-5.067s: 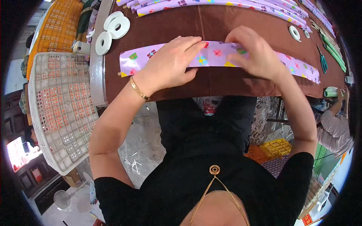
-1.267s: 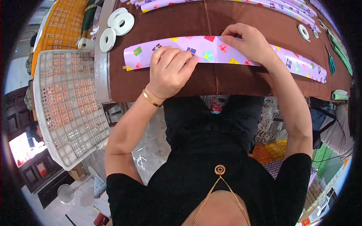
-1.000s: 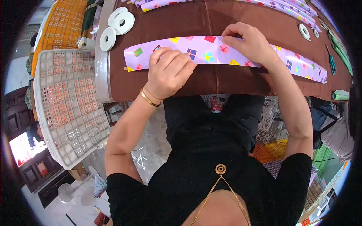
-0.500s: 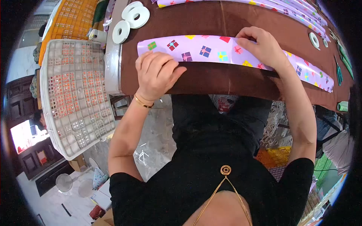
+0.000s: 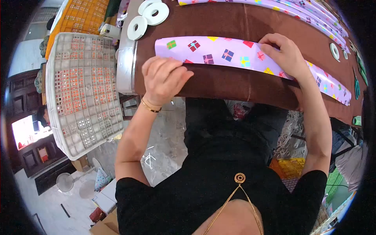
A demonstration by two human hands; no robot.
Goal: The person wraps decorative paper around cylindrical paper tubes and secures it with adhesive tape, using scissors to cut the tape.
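Your left hand (image 5: pixel 164 78) lies curled, knuckles up, on the near edge of the lilac strip of gift-wrap (image 5: pixel 231 55), at about 9 o'clock from the middle of the view; the fingers are bent together and press down on the paper's lower border rather than clamping it. Your right hand (image 5: pixel 286 55) sits at 2 o'clock from the left one, fingers drawn together over the strip's far edge; whether they pinch the paper or only press on it, I cannot tell. The strip itself lies flat along the brown worktop (image 5: pixel 235 84), running from 10 o'clock near the worktop's corner out toward 3 o'clock, printed with small coloured presents. At 11 o'clock of the strip's left end stand three white tape rolls (image 5: pixel 149 17), close together. More lilac strips (image 5: pixel 282 6) lie along the far side at 12 to 1 o'clock. A grey gridded tray (image 5: pixel 82 88) rests at 9 o'clock, off the worktop's end
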